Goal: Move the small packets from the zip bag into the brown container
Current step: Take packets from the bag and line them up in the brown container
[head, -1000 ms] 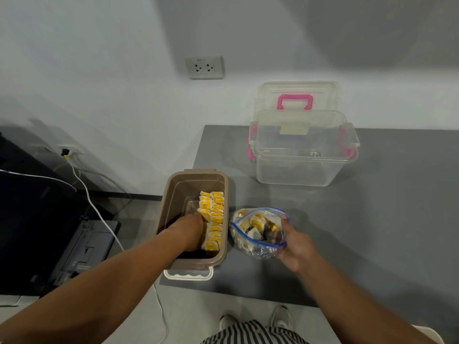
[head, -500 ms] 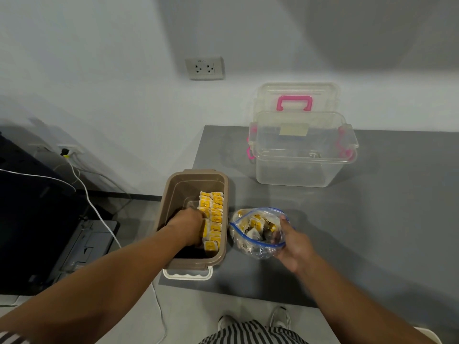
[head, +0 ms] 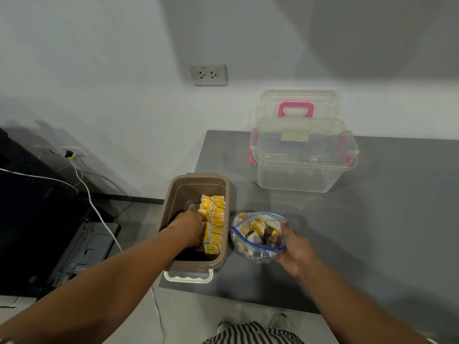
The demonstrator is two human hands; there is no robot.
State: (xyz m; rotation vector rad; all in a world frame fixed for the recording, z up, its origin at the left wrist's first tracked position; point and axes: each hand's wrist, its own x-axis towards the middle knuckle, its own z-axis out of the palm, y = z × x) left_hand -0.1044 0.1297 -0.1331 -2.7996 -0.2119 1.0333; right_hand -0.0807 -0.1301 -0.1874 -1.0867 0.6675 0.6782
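A flat grey counter (head: 372, 232) holds everything. The biggest thing on it is a see-through plastic box (head: 303, 170) with pink clips, far back at 12 o'clock. Its clear lid with a pink handle (head: 296, 109) leans on the wall behind it.

The brown plastic container (head: 180, 194) is a long tub with round corners. It sits at the counter's left edge, at 9 o'clock from the bag. Its long side runs from 6 o'clock to 12 o'clock.

The clear zip bag with a blue zip strip (head: 244, 247) stands just beside the tub's right wall. It is soft and crinkly, and its open mouth points up.

The left hand (head: 187, 227) is down inside the tub, touching the rows. Its fingers curl down and its fingertips are hidden, so I cannot tell if it holds a packet. The right hand (head: 295, 249) pinches the bag's rim at the bag's 3 o'clock side, thumb over the mouth.

Small yellow and white packets (head: 214, 214) stand in two neat rows along the tub's right wall. More packets (head: 257, 225) lie jumbled in the bag.
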